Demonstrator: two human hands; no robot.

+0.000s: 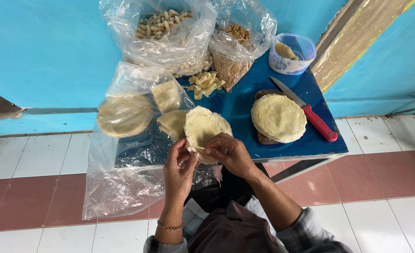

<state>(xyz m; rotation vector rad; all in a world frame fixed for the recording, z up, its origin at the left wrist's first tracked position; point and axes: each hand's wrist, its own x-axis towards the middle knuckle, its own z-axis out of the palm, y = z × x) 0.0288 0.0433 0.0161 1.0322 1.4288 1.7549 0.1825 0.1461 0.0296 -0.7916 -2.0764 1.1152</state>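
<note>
Head view shows the left hand and right hand both pinched on the near edge of a thin pale wrapper above the blue table, best peeled slowly to avoid tearing.

the round dough sheet between the left hand and right hand is showing pale cream yellow. the stack of dough sheets is looking the same cream, sitting on a dark brown board. the bench is gleaming deep blue. the knife is showing a red handle and a silver blade. the plastic bags are looking clear and whitish. the tub is showing clear with a blue pattern. the wall is glowing turquoise, and the floor is alternating white and brick-red tiles. a gold bracelet is glinting on the left wrist.
</note>
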